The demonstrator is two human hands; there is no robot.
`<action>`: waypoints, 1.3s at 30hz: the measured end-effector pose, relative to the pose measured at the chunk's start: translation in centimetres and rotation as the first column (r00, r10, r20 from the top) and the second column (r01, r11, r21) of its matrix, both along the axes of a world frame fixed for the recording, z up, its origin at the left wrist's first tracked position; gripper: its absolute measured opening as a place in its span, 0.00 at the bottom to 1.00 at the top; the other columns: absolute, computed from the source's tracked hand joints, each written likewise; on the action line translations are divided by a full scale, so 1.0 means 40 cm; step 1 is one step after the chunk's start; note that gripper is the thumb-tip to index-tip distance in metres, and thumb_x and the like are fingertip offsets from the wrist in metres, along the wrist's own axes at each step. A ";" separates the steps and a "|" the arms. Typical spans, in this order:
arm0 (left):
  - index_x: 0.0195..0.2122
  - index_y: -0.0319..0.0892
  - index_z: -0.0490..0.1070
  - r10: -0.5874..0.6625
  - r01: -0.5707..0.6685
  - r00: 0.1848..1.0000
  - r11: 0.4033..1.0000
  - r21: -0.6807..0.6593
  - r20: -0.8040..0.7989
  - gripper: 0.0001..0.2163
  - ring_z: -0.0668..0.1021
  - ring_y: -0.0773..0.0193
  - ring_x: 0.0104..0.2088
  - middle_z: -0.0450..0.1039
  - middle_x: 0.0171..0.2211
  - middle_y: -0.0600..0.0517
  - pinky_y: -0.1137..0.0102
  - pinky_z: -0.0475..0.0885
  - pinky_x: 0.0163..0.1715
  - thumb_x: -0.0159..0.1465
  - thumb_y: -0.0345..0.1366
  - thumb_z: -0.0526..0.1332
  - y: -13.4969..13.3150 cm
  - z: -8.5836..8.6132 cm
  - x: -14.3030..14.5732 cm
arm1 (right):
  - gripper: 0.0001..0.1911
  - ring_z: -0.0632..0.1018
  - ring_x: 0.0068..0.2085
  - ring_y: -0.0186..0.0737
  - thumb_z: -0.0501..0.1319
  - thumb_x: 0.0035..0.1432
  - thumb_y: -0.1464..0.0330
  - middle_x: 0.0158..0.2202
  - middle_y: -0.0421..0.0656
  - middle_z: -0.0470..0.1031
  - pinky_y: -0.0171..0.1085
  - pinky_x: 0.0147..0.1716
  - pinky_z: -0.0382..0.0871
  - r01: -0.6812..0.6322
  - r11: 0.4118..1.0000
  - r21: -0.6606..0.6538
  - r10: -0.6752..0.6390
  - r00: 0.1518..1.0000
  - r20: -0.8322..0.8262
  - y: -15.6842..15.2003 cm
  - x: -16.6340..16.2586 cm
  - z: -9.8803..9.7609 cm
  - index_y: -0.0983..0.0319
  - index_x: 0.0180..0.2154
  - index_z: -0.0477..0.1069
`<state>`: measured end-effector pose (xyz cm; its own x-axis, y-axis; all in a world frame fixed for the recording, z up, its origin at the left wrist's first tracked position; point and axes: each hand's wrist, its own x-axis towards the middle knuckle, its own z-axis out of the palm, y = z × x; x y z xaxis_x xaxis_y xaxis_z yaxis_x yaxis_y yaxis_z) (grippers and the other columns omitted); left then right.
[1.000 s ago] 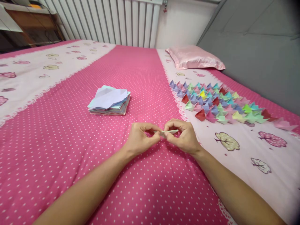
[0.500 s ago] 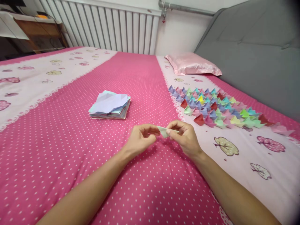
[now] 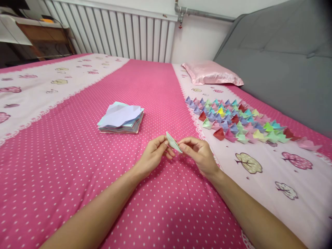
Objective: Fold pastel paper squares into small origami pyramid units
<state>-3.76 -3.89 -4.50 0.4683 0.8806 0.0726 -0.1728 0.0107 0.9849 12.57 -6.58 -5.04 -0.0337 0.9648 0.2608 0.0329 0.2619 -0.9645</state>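
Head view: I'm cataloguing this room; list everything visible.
Folded paper: one, pale green, centre
Paper boats: dozens, multicoloured, right
Paper stack: one, lilac-topped, centre-left
Bedspread: one, pink and white, beneath
Pillow: one, pink, far right
Headboard: one, grey, right
Radiator: one, white, far wall
Pipe: one, grey, far wall
Desk: one, brown, far left
Desk items: count unclear, orange and black, atop
Left hand: one, bare, holding folded paper
Right hand: one, bare, holding folded paper

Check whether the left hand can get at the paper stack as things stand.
Probably yes: the paper stack lies beyond the left hand, with nothing visible in between, though that hand is busy with the green folded paper that the right hand pinches.
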 end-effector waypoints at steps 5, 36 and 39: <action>0.35 0.36 0.70 -0.007 0.006 1.000 1.000 0.014 0.015 0.09 0.74 0.70 0.23 0.72 0.24 0.52 0.74 0.71 0.27 0.62 0.36 0.56 -0.002 0.001 0.002 | 0.06 0.77 0.32 0.35 0.66 0.49 0.65 0.31 0.40 0.78 0.36 0.34 0.71 -0.051 0.998 -0.036 0.049 0.997 -0.063 -0.002 -0.004 0.000 0.59 0.31 0.75; 0.40 0.36 0.74 0.033 -0.032 0.999 0.999 0.030 -0.028 0.11 0.73 0.70 0.23 0.73 0.24 0.52 0.74 0.70 0.27 0.60 0.34 0.56 0.000 0.000 0.001 | 0.11 0.75 0.29 0.33 0.66 0.48 0.66 0.29 0.41 0.76 0.33 0.28 0.68 -0.086 0.979 -0.185 0.065 0.991 -0.114 -0.002 -0.006 -0.002 0.62 0.36 0.73; 0.47 0.36 0.72 0.031 -0.028 0.996 0.999 0.041 -0.079 0.15 0.72 0.71 0.22 0.72 0.23 0.52 0.74 0.69 0.27 0.60 0.35 0.57 -0.004 -0.001 0.002 | 0.12 0.75 0.29 0.33 0.64 0.49 0.69 0.29 0.40 0.75 0.33 0.28 0.69 -0.010 0.996 -0.084 0.011 1.000 0.017 -0.003 -0.011 -0.010 0.61 0.38 0.69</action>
<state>-3.69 -4.04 -4.55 0.4481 0.8912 0.0710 -0.0936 -0.0322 0.9951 12.13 -6.72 -5.43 -0.0476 0.9829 0.1779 0.0478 0.1802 -0.9825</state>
